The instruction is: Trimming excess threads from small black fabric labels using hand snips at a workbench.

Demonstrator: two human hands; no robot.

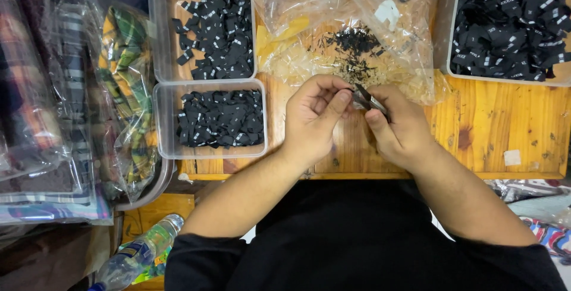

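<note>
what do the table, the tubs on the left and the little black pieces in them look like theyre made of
Table: wood, seemingly varnished; visible grain and knots with a warm sheen.
Tubs: clear, likely rigid plastic; see-through walls with rounded corners.
Black pieces: probably woven fabric labels; thin, flat, folded, matte with pale marks.
Both hands meet over a small dark piece; its material is unclear.

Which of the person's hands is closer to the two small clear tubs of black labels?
Left. The left hand lies just right of the nearer small tub; the right hand, holding small scissors, sits farther right beyond it.

Bright, even overhead light, glare on the plastic bag [333, 5], edges perhaps slightly soft.
</note>
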